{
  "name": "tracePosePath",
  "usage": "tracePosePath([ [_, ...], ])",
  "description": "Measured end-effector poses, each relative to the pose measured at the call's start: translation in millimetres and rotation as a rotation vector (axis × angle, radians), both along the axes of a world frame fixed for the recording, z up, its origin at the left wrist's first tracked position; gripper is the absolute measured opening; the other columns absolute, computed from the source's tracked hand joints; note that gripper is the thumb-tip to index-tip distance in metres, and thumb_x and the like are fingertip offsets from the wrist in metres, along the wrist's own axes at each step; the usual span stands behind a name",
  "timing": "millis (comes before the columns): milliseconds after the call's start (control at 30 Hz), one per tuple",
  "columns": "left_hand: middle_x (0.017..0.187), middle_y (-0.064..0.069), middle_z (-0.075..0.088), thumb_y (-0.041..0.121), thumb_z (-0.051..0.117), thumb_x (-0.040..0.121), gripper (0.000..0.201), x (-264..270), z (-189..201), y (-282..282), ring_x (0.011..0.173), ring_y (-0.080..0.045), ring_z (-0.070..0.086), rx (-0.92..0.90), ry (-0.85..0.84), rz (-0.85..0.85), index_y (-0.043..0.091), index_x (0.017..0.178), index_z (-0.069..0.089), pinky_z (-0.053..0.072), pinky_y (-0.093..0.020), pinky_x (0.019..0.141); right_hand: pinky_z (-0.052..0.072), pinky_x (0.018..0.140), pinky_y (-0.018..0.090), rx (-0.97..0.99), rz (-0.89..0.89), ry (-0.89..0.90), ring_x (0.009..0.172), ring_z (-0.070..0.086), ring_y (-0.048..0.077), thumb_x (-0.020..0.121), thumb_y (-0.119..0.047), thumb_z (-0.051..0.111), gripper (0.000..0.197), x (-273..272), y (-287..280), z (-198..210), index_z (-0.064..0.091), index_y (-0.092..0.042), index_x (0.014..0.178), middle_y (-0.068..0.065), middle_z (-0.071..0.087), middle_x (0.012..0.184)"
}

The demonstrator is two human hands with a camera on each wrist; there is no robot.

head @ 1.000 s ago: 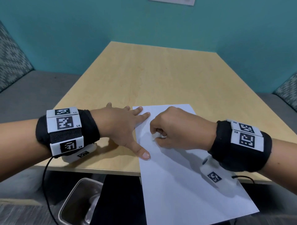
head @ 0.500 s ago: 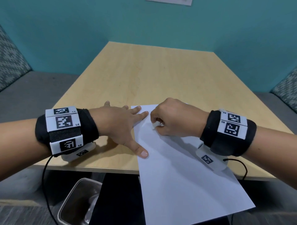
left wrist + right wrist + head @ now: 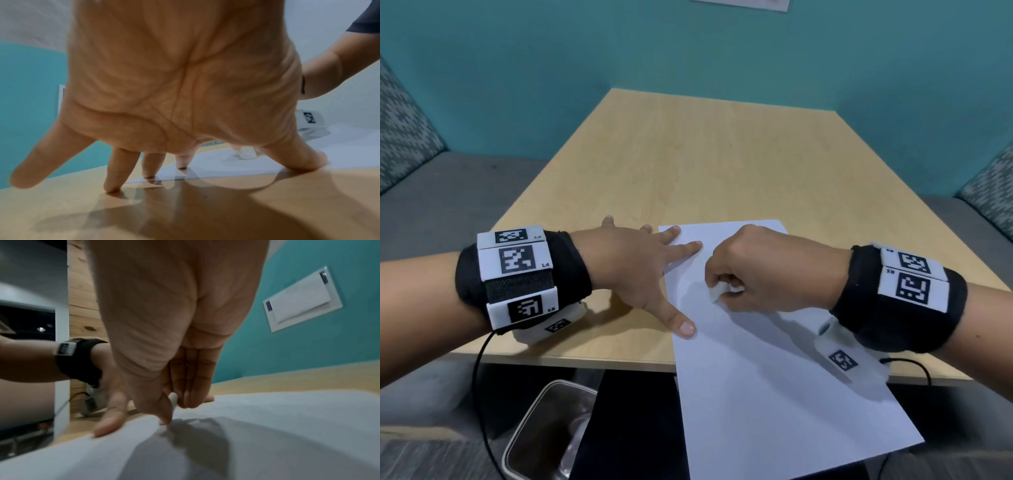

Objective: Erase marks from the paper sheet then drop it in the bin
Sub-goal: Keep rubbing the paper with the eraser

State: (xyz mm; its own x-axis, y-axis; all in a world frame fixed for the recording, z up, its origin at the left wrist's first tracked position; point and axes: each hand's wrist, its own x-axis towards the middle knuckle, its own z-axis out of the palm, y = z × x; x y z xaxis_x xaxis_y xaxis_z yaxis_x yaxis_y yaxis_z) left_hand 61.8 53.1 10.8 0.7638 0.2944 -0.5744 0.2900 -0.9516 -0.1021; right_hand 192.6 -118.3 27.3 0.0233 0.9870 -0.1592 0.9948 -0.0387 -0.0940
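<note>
A white paper sheet (image 3: 756, 359) lies on the wooden table (image 3: 705, 164), its near half hanging over the front edge. My left hand (image 3: 640, 270) is spread flat, with thumb and fingertips pressing the sheet's left edge (image 3: 226, 164). My right hand (image 3: 763, 270) pinches a small white eraser (image 3: 717, 293) and holds it against the upper part of the sheet. The eraser (image 3: 173, 400) shows between thumb and fingers in the right wrist view, and as a white block (image 3: 247, 153) in the left wrist view. No marks are visible on the paper.
A metal bin (image 3: 548, 431) stands on the floor below the table's front left corner. Grey bench seats (image 3: 448, 198) with patterned cushions flank the table. Teal walls close the far side.
My right hand has moved the eraser away from me and then back toward me and down the sheet. The left hand has stayed pressed on the paper's left edge.
</note>
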Motion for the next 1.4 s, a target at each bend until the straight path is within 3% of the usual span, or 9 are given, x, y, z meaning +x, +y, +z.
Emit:
tracePosePath([
  [133, 0.174, 0.017, -0.028, 0.111, 0.050, 0.051, 0.143, 0.2, 1.2, -0.9, 0.166, -0.026, -0.007, -0.008, 0.006, -0.002, 0.056, 0.159, -0.026, 0.006, -0.077, 0.122, 0.054, 0.067, 0.039, 0.068, -0.071, -0.062, 0.075, 0.048, 0.018, 0.090, -0.025, 0.064, 0.011, 13.1, 4.0, -0.1, 0.072, -0.025, 0.097, -0.008, 0.062, 0.078],
  [300, 0.173, 0.015, -0.029, 0.110, 0.050, 0.053, 0.142, 1.2, 1.8, -1.9, 0.166, -0.026, -0.007, 0.006, 0.010, -0.005, 0.055, 0.158, -0.027, 0.005, -0.078, 0.122, 0.053, 0.069, 0.038, -0.007, 0.011, -0.010, 0.080, 0.052, 0.016, 0.094, -0.030, 0.064, 0.012, 3.3, -4.9, -1.1, 0.072, -0.026, 0.101, -0.009, 0.062, 0.083],
  [467, 0.173, 0.018, -0.028, 0.112, 0.050, 0.048, 0.144, 0.0, 0.4, 0.6, 0.166, -0.024, -0.009, -0.018, 0.005, 0.002, 0.058, 0.158, -0.027, 0.005, -0.078, 0.122, 0.040, 0.065, 0.031, 0.080, -0.027, -0.084, 0.075, 0.050, 0.019, 0.093, -0.028, 0.064, 0.013, 16.0, 10.3, -4.4, 0.073, -0.023, 0.101, -0.007, 0.065, 0.080],
  [600, 0.173, 0.018, -0.028, 0.112, 0.050, 0.048, 0.144, 0.7, -0.5, 0.5, 0.166, -0.023, -0.009, -0.010, 0.004, 0.008, 0.058, 0.157, -0.027, 0.003, -0.078, 0.122, 0.048, 0.066, 0.034, 0.008, 0.058, -0.012, 0.076, 0.059, 0.019, 0.093, -0.028, 0.065, 0.017, 5.5, 5.4, -1.6, 0.074, -0.023, 0.106, -0.004, 0.069, 0.081],
  [800, 0.174, 0.018, -0.026, 0.112, 0.051, 0.049, 0.147, 1.0, 0.6, 0.3, 0.166, -0.022, -0.008, -0.015, 0.001, 0.007, 0.055, 0.159, -0.027, 0.004, -0.076, 0.123, 0.052, 0.064, 0.040, 0.078, -0.038, -0.055, 0.067, 0.053, 0.020, 0.089, -0.023, 0.064, 0.007, 10.8, 19.5, -1.4, 0.066, -0.019, 0.084, -0.001, 0.065, 0.069],
  [933, 0.175, 0.017, -0.024, 0.111, 0.051, 0.050, 0.144, 0.4, 0.3, 0.2, 0.166, -0.024, -0.006, -0.011, -0.010, -0.007, 0.056, 0.161, -0.022, 0.004, -0.077, 0.122, 0.047, 0.064, 0.035, 0.005, 0.056, 0.031, 0.067, 0.050, 0.017, 0.092, -0.025, 0.069, 0.002, -7.4, 11.6, -2.4, 0.068, -0.024, 0.093, -0.012, 0.051, 0.065],
  [1133, 0.175, 0.017, -0.024, 0.112, 0.050, 0.050, 0.144, 0.1, 1.4, -0.7, 0.166, -0.022, -0.007, -0.010, -0.007, 0.001, 0.057, 0.157, -0.030, 0.004, -0.075, 0.124, 0.042, 0.056, 0.034, 0.086, -0.057, -0.052, 0.066, 0.054, 0.022, 0.086, -0.021, 0.064, 0.007, 12.1, 23.1, -3.7, 0.063, -0.018, 0.080, 0.000, 0.062, 0.066],
  [1300, 0.173, 0.019, -0.027, 0.111, 0.052, 0.050, 0.146, -0.1, 1.2, -0.1, 0.166, -0.022, -0.008, -0.013, -0.003, 0.009, 0.056, 0.159, -0.027, 0.001, -0.074, 0.124, 0.053, 0.067, 0.035, 0.013, -0.005, 0.026, 0.067, 0.052, 0.007, 0.090, -0.027, 0.068, 0.011, 7.9, 8.5, -5.6, 0.071, -0.023, 0.100, -0.007, 0.067, 0.074],
  [1400, 0.173, 0.019, -0.027, 0.112, 0.052, 0.050, 0.146, 0.1, 1.0, 1.0, 0.166, -0.022, -0.008, -0.024, -0.006, 0.007, 0.054, 0.159, -0.027, 0.002, -0.072, 0.126, 0.058, 0.071, 0.036, 0.055, -0.096, 0.056, 0.071, 0.057, -0.002, 0.088, -0.029, 0.073, 0.017, 28.4, -5.3, 7.1, 0.076, -0.023, 0.104, -0.014, 0.066, 0.075],
])
